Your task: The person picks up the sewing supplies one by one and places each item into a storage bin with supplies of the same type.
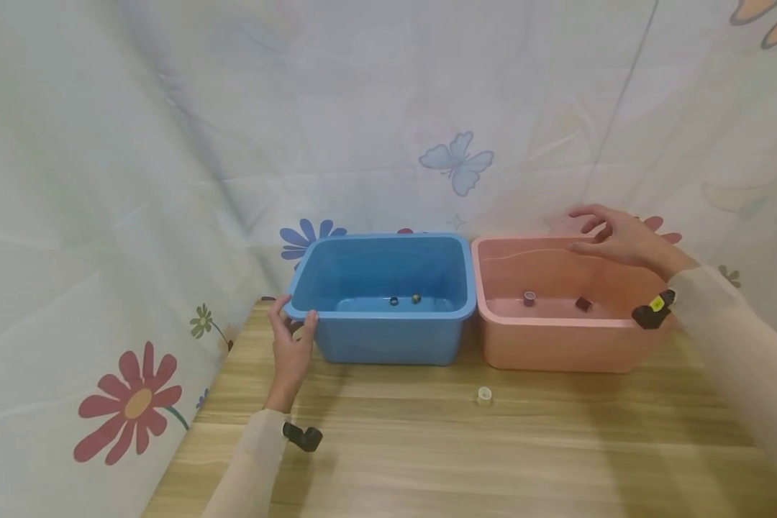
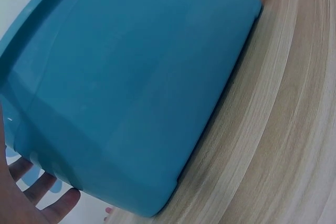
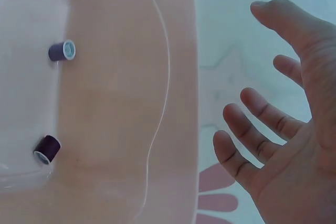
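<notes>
My left hand (image 1: pixel 291 356) holds the near left corner of a blue plastic tub (image 1: pixel 388 340), thumb on the front and fingers along the left side. In the left wrist view its fingers (image 2: pixel 63 205) show past the edge of the tub. Over the back of a pink tub (image 1: pixel 557 347) hovers my right hand (image 1: pixel 621 237), nothing in it and its fingers spread loosely. Two thread spools lie in the pink tub: a bluish-purple spool (image 3: pixel 60 51) and a dark purple spool (image 3: pixel 47 149).
Inside the blue tub are a small dark ring-like piece (image 1: pixel 393 301) and a small gold-brown piece (image 1: pixel 416 298). A small white cylinder (image 1: pixel 484 396) stands on the wooden table (image 1: pixel 414 453) in front of the tubs. Behind hangs a patterned curtain (image 1: pixel 362 129).
</notes>
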The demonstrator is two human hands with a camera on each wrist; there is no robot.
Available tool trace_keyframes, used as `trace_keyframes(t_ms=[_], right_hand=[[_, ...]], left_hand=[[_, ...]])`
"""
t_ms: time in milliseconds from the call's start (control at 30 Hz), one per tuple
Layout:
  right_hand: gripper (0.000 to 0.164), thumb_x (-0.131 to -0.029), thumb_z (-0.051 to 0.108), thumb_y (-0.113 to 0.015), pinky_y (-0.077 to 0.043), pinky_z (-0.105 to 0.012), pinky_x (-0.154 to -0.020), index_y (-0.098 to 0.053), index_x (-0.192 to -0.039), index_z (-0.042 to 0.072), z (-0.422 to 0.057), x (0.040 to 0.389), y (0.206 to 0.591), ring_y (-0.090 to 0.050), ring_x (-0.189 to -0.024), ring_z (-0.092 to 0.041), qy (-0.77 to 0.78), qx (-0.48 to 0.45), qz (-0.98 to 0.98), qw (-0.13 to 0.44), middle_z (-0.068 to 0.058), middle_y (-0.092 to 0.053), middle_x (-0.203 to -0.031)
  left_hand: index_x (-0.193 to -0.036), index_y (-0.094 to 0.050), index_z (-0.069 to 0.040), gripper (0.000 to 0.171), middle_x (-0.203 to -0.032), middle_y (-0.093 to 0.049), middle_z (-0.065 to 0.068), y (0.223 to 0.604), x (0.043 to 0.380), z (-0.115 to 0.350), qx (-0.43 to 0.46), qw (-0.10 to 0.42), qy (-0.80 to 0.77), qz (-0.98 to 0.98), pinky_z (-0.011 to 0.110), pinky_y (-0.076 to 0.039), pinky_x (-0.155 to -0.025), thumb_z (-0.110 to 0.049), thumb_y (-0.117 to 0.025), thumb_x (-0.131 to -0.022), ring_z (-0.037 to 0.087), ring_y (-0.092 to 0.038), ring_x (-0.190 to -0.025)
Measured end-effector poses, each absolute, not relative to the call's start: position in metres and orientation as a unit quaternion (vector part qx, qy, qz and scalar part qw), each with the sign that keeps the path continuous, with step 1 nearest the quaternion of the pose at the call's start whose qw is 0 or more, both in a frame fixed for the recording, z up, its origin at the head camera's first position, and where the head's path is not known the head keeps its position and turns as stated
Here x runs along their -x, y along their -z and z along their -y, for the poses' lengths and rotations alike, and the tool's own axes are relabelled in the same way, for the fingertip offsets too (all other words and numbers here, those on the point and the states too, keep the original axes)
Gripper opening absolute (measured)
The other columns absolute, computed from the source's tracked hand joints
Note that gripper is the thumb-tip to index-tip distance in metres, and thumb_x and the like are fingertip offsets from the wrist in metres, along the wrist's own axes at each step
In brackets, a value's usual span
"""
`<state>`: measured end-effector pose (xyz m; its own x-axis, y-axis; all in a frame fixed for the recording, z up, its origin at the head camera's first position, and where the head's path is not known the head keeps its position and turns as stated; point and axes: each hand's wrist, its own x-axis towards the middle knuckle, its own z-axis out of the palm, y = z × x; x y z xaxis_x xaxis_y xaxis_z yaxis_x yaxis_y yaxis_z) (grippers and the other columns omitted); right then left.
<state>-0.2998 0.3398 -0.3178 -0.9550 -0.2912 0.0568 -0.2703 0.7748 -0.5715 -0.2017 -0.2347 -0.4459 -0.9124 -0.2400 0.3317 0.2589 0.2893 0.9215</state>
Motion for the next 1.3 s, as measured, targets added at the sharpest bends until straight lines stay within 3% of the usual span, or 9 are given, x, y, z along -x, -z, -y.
trace_keyframes(t_ms=[533, 767, 833, 1000, 1167, 1300], right_hand=[[0.083, -0.092, 0.031, -0.079, -0.047, -0.06, -0.096, -0.03, -0.159, 0.034, -0.322, 0.256, 0.315, -0.055, -0.123, -0.039, 0.327, 0.212, -0.921, -0.018, -0.013, -0.049, -0.142], [0.088, -0.088, 0.023, -0.084, -0.053, -0.034, -0.091, -0.033, -0.157, 0.041, -0.31, 0.243, 0.317, -0.062, -0.117, -0.028, 0.307, 0.247, -0.916, -0.075, -0.005, -0.057, -0.138], [0.089, -0.086, 0.025, -0.086, -0.056, -0.034, -0.089, -0.035, -0.157, 0.041, -0.307, 0.239, 0.318, -0.065, -0.113, -0.025, 0.292, 0.262, -0.915, -0.096, -0.003, -0.061, -0.136], [0.09, -0.082, 0.034, -0.089, -0.058, -0.046, -0.083, -0.039, -0.157, 0.037, -0.3, 0.23, 0.32, -0.07, -0.107, -0.022, 0.251, 0.288, -0.914, -0.137, 0.0, -0.066, -0.132], [0.093, -0.076, 0.053, -0.088, -0.06, -0.04, -0.08, -0.04, -0.155, 0.039, -0.293, 0.22, 0.32, -0.071, -0.103, -0.014, 0.213, 0.299, -0.916, -0.161, 0.008, -0.067, -0.127], [0.094, -0.077, 0.053, -0.088, -0.059, -0.04, -0.083, -0.037, -0.156, 0.043, -0.285, 0.21, 0.322, -0.068, -0.109, -0.013, 0.23, 0.299, -0.916, -0.139, 0.01, -0.063, -0.132]], left_hand=[[-0.155, -0.026, -0.013, 0.066, -0.153, -0.043, 0.027, 0.448, 0.207, 0.233, 0.002, 0.212, 0.594, 0.776, 0.062, -0.04, -0.105, -0.034, -0.062, -0.103, 0.043, -0.05, -0.129], [-0.155, -0.025, -0.016, 0.067, -0.153, -0.042, 0.024, 0.447, 0.208, 0.233, 0.0, 0.207, 0.599, 0.774, 0.063, -0.039, -0.105, -0.035, -0.062, -0.103, 0.043, -0.049, -0.129], [-0.155, -0.025, -0.016, 0.067, -0.153, -0.042, 0.024, 0.447, 0.208, 0.233, 0.0, 0.208, 0.599, 0.773, 0.064, -0.039, -0.105, -0.035, -0.062, -0.103, 0.044, -0.049, -0.13], [-0.156, -0.025, -0.021, 0.067, -0.153, -0.043, 0.023, 0.466, 0.221, 0.241, 0.003, 0.217, 0.597, 0.773, 0.064, -0.039, -0.104, -0.036, -0.062, -0.103, 0.043, -0.049, -0.129], [-0.154, -0.026, -0.031, 0.065, -0.153, -0.044, 0.016, 0.48, 0.23, 0.246, 0.008, 0.235, 0.59, 0.772, 0.064, -0.04, -0.103, -0.043, -0.063, -0.101, 0.039, -0.051, -0.127], [-0.153, -0.027, -0.032, 0.064, -0.155, -0.043, 0.014, 0.48, 0.23, 0.246, 0.011, 0.242, 0.585, 0.774, 0.064, -0.039, -0.104, -0.046, -0.062, -0.101, 0.039, -0.051, -0.127]])
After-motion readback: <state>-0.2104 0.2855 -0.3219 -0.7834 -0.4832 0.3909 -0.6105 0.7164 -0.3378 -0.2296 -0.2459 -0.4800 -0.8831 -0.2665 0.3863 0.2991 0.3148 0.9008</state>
